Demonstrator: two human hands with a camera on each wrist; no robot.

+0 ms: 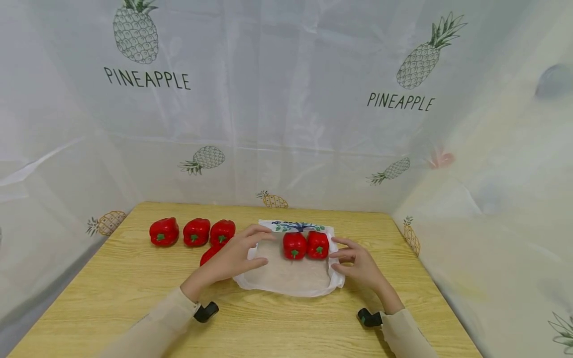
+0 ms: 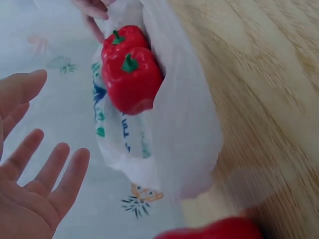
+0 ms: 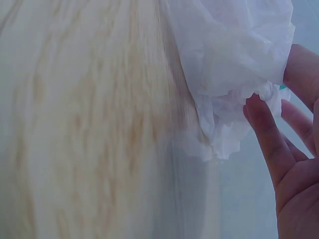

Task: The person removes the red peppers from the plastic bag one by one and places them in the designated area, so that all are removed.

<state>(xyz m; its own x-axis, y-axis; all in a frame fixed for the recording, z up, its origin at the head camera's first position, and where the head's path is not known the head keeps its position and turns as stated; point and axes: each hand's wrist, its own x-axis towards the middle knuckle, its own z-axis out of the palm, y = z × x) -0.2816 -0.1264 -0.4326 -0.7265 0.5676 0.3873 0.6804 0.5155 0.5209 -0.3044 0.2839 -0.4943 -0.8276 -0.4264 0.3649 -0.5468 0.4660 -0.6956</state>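
A white plastic bag (image 1: 286, 286) with a blue and green tree print lies with its mouth spread wide on the table. Two red bell peppers (image 1: 294, 246) (image 1: 318, 245) sit side by side in it, green stems toward me. My left hand (image 1: 239, 253) hovers over the bag's left edge, fingers apart and holding nothing. At the right edge, the fingers of my right hand (image 1: 358, 263) touch the bag's rim, loosely spread. Beneath my left wrist another red bell pepper (image 1: 208, 255) is partly hidden.
Left of the bag, three red bell peppers (image 1: 163, 232) (image 1: 196, 232) (image 1: 222, 232) stand in a row on the wooden table (image 1: 286, 328). A pineapple-printed curtain (image 1: 286, 124) hangs behind the table and along its sides.
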